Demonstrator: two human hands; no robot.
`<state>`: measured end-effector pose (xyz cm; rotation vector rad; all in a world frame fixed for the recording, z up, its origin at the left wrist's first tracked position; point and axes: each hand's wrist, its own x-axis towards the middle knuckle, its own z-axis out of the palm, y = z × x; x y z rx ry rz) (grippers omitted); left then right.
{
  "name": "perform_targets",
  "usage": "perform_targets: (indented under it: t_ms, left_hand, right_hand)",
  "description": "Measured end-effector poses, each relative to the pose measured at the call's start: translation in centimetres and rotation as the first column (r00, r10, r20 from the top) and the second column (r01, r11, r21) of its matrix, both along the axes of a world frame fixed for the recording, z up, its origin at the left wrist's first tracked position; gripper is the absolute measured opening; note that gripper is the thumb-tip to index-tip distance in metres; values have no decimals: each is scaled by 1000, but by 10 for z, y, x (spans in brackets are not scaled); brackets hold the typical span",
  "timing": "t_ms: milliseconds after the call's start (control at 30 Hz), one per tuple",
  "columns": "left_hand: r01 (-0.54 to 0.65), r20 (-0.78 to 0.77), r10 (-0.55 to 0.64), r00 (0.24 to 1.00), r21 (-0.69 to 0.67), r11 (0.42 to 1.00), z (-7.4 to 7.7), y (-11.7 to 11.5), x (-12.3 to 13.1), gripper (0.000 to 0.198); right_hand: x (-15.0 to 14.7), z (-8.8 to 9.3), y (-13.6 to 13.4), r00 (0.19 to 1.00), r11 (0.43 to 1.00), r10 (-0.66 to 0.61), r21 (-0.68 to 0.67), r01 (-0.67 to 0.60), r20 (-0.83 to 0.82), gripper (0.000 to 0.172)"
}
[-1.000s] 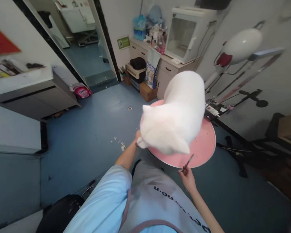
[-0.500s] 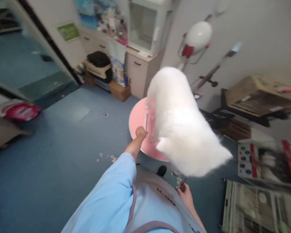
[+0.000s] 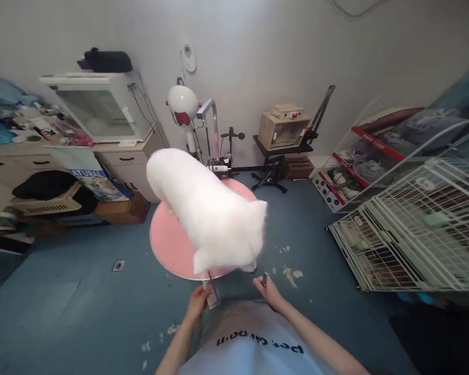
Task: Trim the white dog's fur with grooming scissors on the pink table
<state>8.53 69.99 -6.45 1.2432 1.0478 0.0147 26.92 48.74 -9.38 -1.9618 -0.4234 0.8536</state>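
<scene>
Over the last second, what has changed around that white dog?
The view swung round the room, and the white dog turned on the pink table. The left hand came off the dog, back to the near rim, holding a thin comb-like tool. Unchanged: dog on the table, right hand gripping its small metal tool.

Fig. My pale blue-grey fabric apron (image 3: 254, 346), printed across the chest with dark lettering that reads upside down from here; left forearm (image 3: 177, 341) and right forearm (image 3: 316, 338) bare.

Blue floor (image 3: 62, 291), pale wall (image 3: 258, 52), seemingly cluttered cabinet (image 3: 119, 156).
</scene>
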Motion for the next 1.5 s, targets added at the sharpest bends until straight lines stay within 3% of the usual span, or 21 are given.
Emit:
perform_targets:
  t_ms: [67, 133, 267, 400, 467, 500, 567, 633, 767, 833, 900, 967, 1067, 1133, 1200, 1267, 1300, 1367, 1433, 1467, 1500]
  left_hand:
    - [-62, 74, 62, 995, -2, 998, -11, -37, 7, 48]
    - [-11, 127, 5, 992, 42, 999, -19, -61, 24, 51]
    - [76, 119, -118, 986, 309, 948, -18, -85, 64, 40]
    - [60, 84, -135, 987, 589, 806, -3, -95, 101, 18]
    - [-18, 103, -66, 993, 655, 756, 4, -94, 116, 14]
    - [-100, 140, 10, 990, 655, 749, 8, -91, 122, 15]
    - [-386, 261, 288, 921, 526, 758, 17, -80, 126, 14]
    - [-682, 314, 612, 726, 215, 699, 30, -65, 124, 9]
    - [-773, 349, 732, 585, -35, 634, 77, -44, 113, 38]
    - [-768, 418, 742, 524, -144, 624, 104, -43, 112, 45]
    - [-772, 453, 744, 490, -172, 613, 126, -44, 113, 46]
    - [-763, 450, 728, 518, -143, 631, 141, -43, 111, 44]
    - [-714, 382, 691, 614, -105, 692, 150, -45, 97, 43]
    - [-702, 335, 660, 672, 5, 712, 152, -51, 82, 41]
    - [-699, 311, 634, 708, 183, 691, 154, -59, 67, 33]
    - [-697, 304, 630, 714, 384, 605, 157, -66, 58, 24]
    - [-684, 302, 635, 711, 509, 523, 160, -68, 55, 21]
    - [-596, 310, 634, 708, 743, 303, 167, -69, 57, 25]
    - [-522, 361, 611, 705, 847, 103, 174, -65, 64, 41]
    - [-532, 382, 585, 716, 840, 103, 177, -61, 68, 46]
    - [-553, 387, 555, 737, 817, 165, 180, -56, 71, 48]
  right_hand:
    - [1, 1, 19, 988, 995, 90, 45, -85, -128, 44]
    - [5, 2, 32, 962, 986, 150, 111, -127, -229, 45]
    - [34, 16, 29, 888, 972, 122, 235, -16, -444, 46]
    - [88, 42, 0, 548, 957, 215, 287, 48, -808, 37]
    - [111, 50, -11, 464, 952, 276, 307, -9, -842, 29]
    - [119, 52, -15, 482, 951, 286, 309, -33, -828, 29]
    - [131, 51, -19, 564, 958, 253, 283, -35, -786, 35]
    - [138, 47, -21, 641, 975, 183, 219, -24, -746, 28]
    - [152, 40, -24, 756, 986, 162, 143, -91, -634, 11]
    - [158, 42, -22, 878, 969, 216, 202, -140, -427, 14]
    - [161, 51, -12, 955, 927, 278, 289, -240, -100, 21]
    - [157, 67, 5, 928, 854, 310, 369, -367, 206, 24]
    - [135, 103, 36, 775, 673, 292, 455, -583, 561, 28]
    - [114, 129, 57, 655, 547, 268, 447, -707, 707, 33]
    - [98, 148, 77, 582, 495, 250, 414, -764, 774, 39]
    - [92, 156, 95, 580, 529, 238, 396, -750, 779, 43]
    - [95, 155, 102, 603, 569, 233, 396, -721, 763, 44]
    - [107, 146, 112, 684, 668, 213, 407, -623, 698, 46]
    - [120, 133, 118, 796, 750, 197, 435, -498, 572, 41]
    - [123, 128, 121, 858, 774, 196, 463, -433, 475, 37]
    - [123, 124, 124, 910, 782, 204, 500, -373, 360, 33]
